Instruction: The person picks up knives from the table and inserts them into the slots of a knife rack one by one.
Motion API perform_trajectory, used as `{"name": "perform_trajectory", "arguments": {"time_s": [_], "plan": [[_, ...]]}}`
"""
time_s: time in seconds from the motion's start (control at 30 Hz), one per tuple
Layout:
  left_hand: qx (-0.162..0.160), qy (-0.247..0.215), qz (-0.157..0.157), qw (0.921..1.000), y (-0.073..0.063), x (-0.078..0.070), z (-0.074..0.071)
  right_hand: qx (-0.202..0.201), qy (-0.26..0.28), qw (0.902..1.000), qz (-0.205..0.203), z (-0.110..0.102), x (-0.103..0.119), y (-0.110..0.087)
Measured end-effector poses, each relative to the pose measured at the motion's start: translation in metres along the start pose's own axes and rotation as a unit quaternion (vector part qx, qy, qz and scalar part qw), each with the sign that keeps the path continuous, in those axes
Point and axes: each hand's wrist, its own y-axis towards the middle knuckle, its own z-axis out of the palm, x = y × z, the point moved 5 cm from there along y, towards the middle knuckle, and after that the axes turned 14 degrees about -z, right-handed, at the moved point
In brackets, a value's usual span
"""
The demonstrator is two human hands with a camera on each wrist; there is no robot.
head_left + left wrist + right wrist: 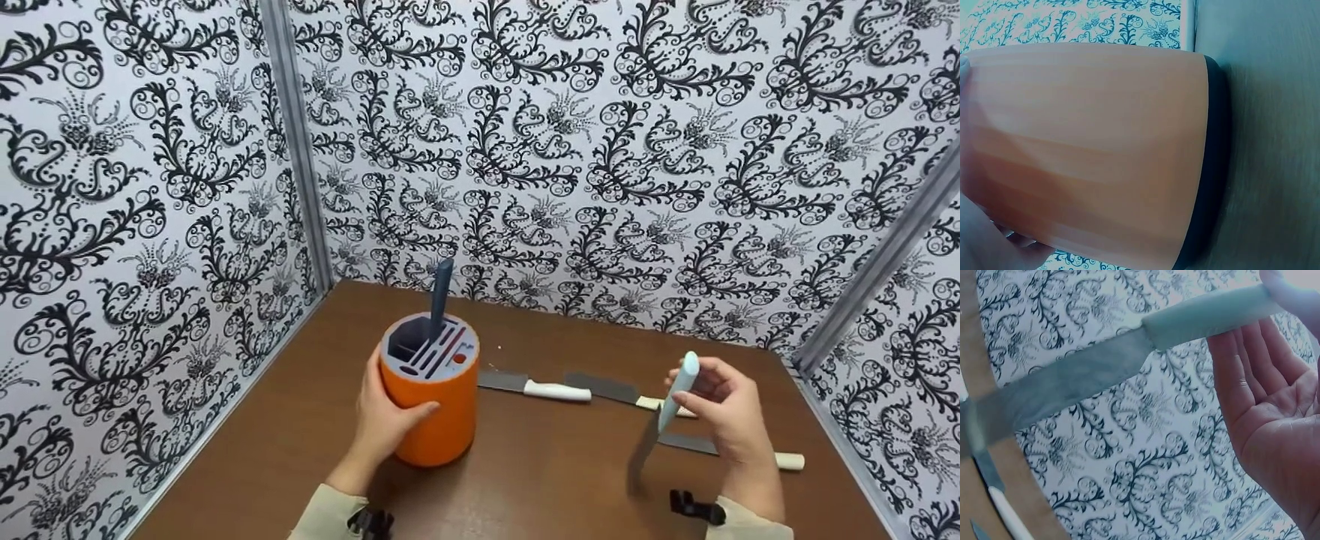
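My left hand (384,416) grips the side of an orange cylindrical knife holder (442,416), its thumb across the front. The holder stands upright on the table; its grey top has slots and a larger opening. A dark blue handle (441,292) sticks up from that top. To the right, my right hand (731,405) pinches a knife by its mint-green handle (681,386), between thumb and fingers. Its broad grey blade (643,454) points down, toward the table. In the right wrist view, the knife (1081,374) stretches leftward from the fingertips.
On the brown table (540,480) lie a white-handled knife (556,391), a wide-bladed knife (604,387) with a cream handle, and another cream-handled knife (789,461) partly hidden behind my right wrist. Patterned walls (525,150) enclose the table at the back and sides.
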Motion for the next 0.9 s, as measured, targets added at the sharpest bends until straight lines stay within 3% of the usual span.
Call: {"name": "perform_trajectory", "arguments": {"time_s": [0.23, 0.5, 0.73, 0.9], "plan": [[0.005, -0.001, 0.001, 1.0, 0.0, 0.001, 0.001, -0.029, 0.068, 0.9957, -0.057, 0.012, 0.014, 0.004], [-0.003, -0.004, 0.008, 1.0, -0.001, -0.003, 0.0, -0.08, 0.112, 0.9875, -0.076, 0.02, 0.023, 0.007], [-0.002, -0.004, -0.005, 1.0, -0.001, -0.002, 0.0, -0.077, 0.129, 0.9867, -0.062, 0.017, 0.02, 0.008], [0.006, -0.004, -0.013, 0.9999, -0.001, -0.001, 0.0, -0.079, 0.188, 0.9763, -0.072, 0.017, 0.021, 0.007]]}}
